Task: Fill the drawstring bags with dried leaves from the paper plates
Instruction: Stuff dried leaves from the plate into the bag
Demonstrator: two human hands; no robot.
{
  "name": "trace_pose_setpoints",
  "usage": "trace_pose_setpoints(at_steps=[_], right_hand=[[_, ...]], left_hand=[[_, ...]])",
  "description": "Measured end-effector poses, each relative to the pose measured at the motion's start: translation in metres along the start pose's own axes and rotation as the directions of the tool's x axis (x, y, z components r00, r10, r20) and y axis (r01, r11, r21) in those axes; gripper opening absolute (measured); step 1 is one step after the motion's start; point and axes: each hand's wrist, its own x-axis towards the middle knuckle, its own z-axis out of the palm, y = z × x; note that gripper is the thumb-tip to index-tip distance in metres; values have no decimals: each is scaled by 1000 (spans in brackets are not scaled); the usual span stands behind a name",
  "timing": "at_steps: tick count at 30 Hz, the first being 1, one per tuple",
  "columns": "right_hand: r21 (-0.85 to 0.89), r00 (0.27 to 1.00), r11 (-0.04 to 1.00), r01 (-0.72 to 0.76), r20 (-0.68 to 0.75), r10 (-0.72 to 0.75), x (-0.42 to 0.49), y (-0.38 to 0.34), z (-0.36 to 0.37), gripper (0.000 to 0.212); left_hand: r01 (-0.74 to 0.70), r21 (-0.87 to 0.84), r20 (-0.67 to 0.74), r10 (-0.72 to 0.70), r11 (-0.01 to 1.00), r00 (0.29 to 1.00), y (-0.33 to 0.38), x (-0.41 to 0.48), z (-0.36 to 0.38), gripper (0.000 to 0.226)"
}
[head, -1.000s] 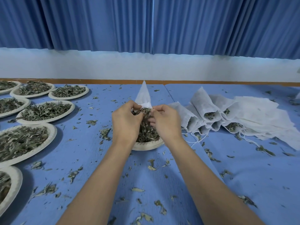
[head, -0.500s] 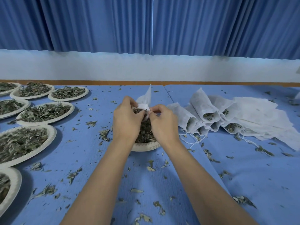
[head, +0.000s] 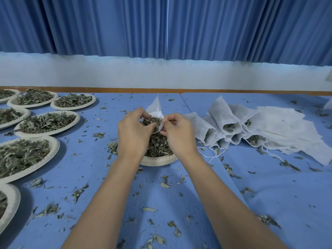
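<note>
1. The left hand [head: 133, 131] and right hand [head: 179, 133] each pinch the mouth of a white bag [head: 156, 109], fingers curled on its rim.
2. The bag is held between the hands, its mouth stuffed with leaves [head: 152, 121] and its far end pointing away.
3. Below the hands, a plate [head: 158, 161] heaped with leaves sits on the blue worktop [head: 269, 186].
4. Filled bags [head: 224, 119] lie piled right of the right hand.
5. Full plates [head: 53, 121] stand left of the left hand.

Ahead I see pleated blue curtains [head: 107, 24] hanging above a white wall [head: 161, 74]; the blue desk [head: 269, 194] ends at a brown strip [head: 161, 90].
</note>
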Motion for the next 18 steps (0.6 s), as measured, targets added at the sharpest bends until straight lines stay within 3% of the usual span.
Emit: trace_pose_setpoints(at_steps=[4, 8, 11, 14, 16, 18], right_hand=[[-185, 996, 979, 89, 32, -85, -5, -2, 5, 19], [-193, 997, 978, 76, 32, -71, -5, -3, 4, 15], [-104, 999, 994, 35, -11, -36, -1, -1, 1, 8], [-29, 1000, 999, -16, -23, 16, 2, 1, 0, 8], [-8, 999, 999, -31, -25, 30, 3, 3, 0, 8], [-6, 999, 999, -38, -16, 38, 4, 5, -1, 8]], left_hand=[[-38, 79, -99, 46, 996, 994, 7, 2, 6, 21], [-54, 104, -60, 61, 993, 996, 10, 6, 8, 24], [-55, -17, 25, 55, 998, 998, 7, 5, 4, 31], [74, -265, 156, -33, 961, 987, 5, 3, -1, 36], [129, -352, 159, -76, 927, 984, 4, 4, -3, 28], [90, -327, 115, -55, 941, 992, 4, 5, -4, 20]])
